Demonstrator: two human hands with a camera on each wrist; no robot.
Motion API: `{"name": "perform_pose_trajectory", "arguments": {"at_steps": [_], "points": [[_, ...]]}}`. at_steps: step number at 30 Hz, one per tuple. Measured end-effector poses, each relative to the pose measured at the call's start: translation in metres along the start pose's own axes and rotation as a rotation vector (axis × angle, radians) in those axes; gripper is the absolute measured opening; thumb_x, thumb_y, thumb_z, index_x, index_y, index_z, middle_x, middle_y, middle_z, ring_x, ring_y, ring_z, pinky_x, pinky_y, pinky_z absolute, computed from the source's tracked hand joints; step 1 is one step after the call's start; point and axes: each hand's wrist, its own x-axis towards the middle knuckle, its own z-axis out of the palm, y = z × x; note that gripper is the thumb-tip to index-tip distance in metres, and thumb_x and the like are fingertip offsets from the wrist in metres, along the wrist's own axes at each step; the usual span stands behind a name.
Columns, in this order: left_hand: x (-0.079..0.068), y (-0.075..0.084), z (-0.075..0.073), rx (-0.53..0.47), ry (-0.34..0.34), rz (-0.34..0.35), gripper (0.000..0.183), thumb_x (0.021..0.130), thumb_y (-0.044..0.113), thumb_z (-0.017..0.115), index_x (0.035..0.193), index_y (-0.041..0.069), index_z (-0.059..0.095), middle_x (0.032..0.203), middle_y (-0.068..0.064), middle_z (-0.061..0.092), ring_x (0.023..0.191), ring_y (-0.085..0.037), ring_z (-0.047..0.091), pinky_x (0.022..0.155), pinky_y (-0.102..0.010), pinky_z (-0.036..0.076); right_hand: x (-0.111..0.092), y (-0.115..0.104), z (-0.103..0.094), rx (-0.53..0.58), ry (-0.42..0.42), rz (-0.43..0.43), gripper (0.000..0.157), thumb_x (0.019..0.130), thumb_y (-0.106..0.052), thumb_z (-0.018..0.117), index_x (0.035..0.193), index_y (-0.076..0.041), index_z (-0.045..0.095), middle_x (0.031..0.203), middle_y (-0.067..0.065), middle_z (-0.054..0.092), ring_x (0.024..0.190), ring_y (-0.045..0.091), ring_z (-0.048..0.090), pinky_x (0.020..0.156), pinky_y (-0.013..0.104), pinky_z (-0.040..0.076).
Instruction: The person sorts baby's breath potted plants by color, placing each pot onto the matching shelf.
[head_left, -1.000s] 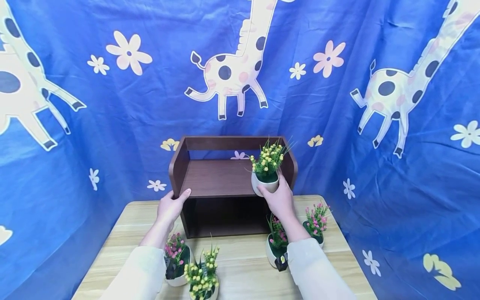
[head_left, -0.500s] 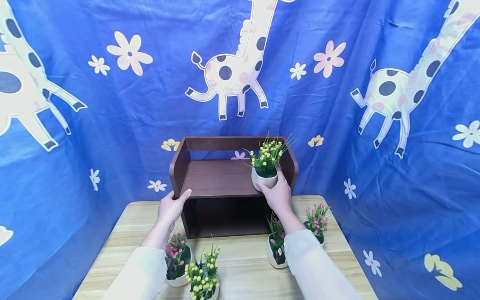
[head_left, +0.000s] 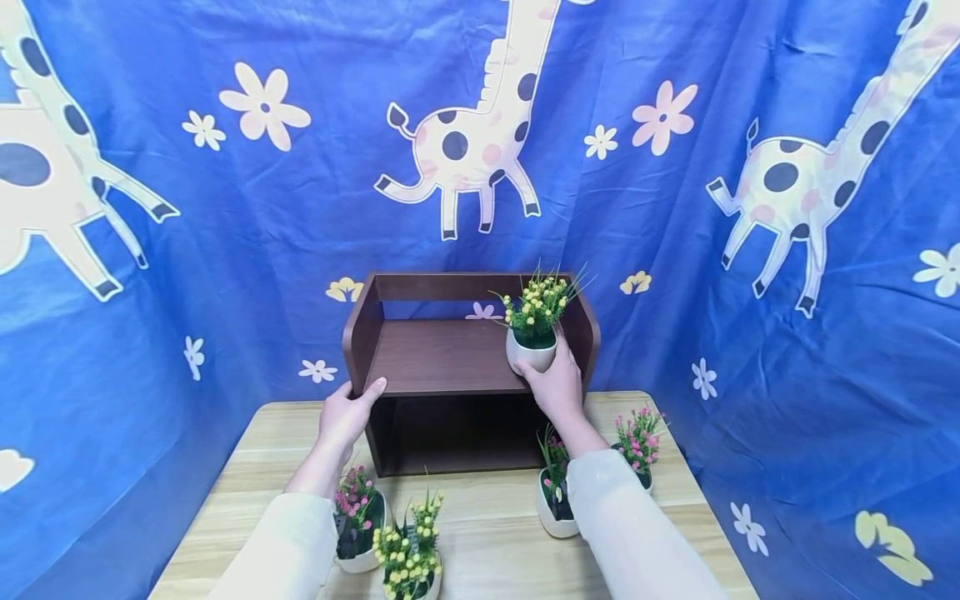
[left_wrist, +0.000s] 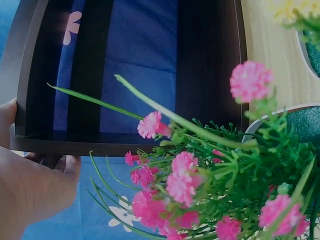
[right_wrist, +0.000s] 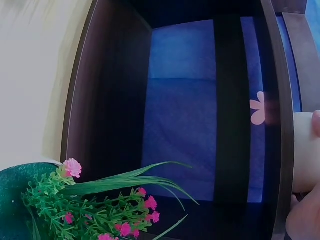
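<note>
A dark brown two-tier shelf stands at the back of the table. My left hand grips its front left corner, with the thumb on top of the upper board; the left wrist view shows fingers around the side panel. At the right end of the upper board, my right hand holds a white pot of yellow flowers by its side. The right wrist view catches only part of this white pot and hand. Whether the pot's base touches the board cannot be told.
Potted pink flowers and potted yellow flowers stand front left on the wooden table. Under the right forearm is another pink-flowered pot, with one more farther right. A blue giraffe curtain surrounds the table.
My right hand has moved the pot of yellow flowers slightly farther back over the upper board. The left hand keeps its grip on the shelf corner.
</note>
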Motion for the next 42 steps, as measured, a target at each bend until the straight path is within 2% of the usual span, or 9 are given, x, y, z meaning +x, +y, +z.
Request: {"name": "perform_pose_trajectory", "arguments": {"at_steps": [14,18,23,33,42], "points": [[0.001,-0.001,0.0,0.0,0.003,-0.004,0.083,0.102,0.065,0.065,0.157,0.004,0.052,0.165,-0.029,0.048,0.154,-0.045,0.044,0.13,-0.06,0.036,0.0,0.004,0.003,-0.012,0.015,0.001,0.103,0.085,-0.036,0.094,0.169,-0.017,0.038,0.162,0.017,0.053,0.143,0.042,0.059,0.116,0.061,0.051],[0.001,-0.001,0.0,-0.001,0.008,-0.002,0.083,0.101,0.065,0.065,0.156,0.004,0.052,0.165,-0.028,0.049,0.154,-0.046,0.044,0.13,-0.06,0.036,-0.002,0.004,0.004,-0.031,0.036,-0.006,0.104,0.083,-0.037,0.095,0.169,-0.018,0.038,0.154,0.02,0.05,0.134,0.045,0.062,0.111,0.061,0.054],[0.0,-0.001,0.0,0.007,0.004,-0.007,0.083,0.102,0.065,0.065,0.157,0.004,0.052,0.165,-0.028,0.048,0.155,-0.046,0.044,0.13,-0.06,0.036,-0.002,0.005,0.007,-0.063,0.039,0.006,0.104,0.084,-0.04,0.094,0.168,-0.013,0.037,0.146,0.019,0.05,0.129,0.044,0.064,0.108,0.06,0.056],[0.0,0.001,0.0,0.016,0.002,-0.004,0.084,0.101,0.067,0.065,0.154,0.003,0.054,0.164,-0.029,0.049,0.154,-0.046,0.044,0.129,-0.06,0.036,-0.009,0.001,0.0,-0.011,0.02,0.016,0.103,0.085,-0.034,0.094,0.167,-0.008,0.037,0.154,0.022,0.044,0.136,0.045,0.058,0.113,0.059,0.053],[-0.001,0.0,0.0,0.018,-0.007,-0.005,0.084,0.101,0.069,0.063,0.154,0.004,0.054,0.165,-0.028,0.048,0.153,-0.046,0.044,0.128,-0.061,0.036,-0.033,0.002,-0.006,0.057,0.053,-0.011,0.102,0.086,-0.029,0.092,0.167,-0.004,0.035,0.157,0.022,0.041,0.147,0.04,0.049,0.123,0.055,0.046]]}}
